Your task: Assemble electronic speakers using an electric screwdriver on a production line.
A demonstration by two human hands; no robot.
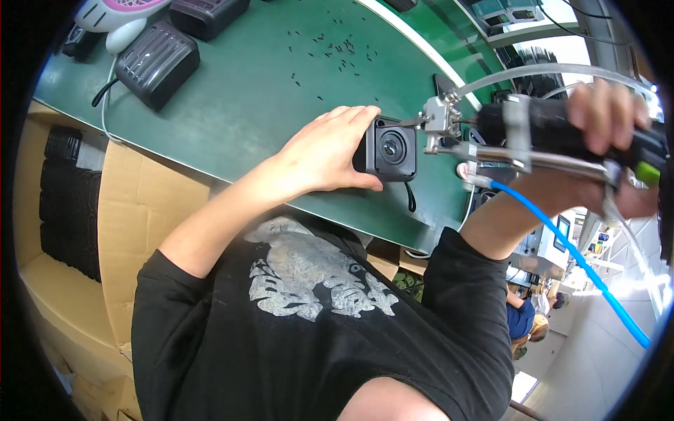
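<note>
My left hand [330, 151] is wrapped around a small black square housing [387, 149], fingers closed over its top and thumb under it, just above the green bench [246, 105]. My right hand [607, 140] grips a pneumatic screwdriver [533, 133], its metal nose just beside the housing's right edge. Small black screws [337, 49] lie scattered beyond my left hand; cardboard boxes [133, 210] stand below it.

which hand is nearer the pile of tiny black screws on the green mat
Left. The left hand grips the small black box just below the screws; the right hand holds the powered screwdriver farther off to the right.
</note>
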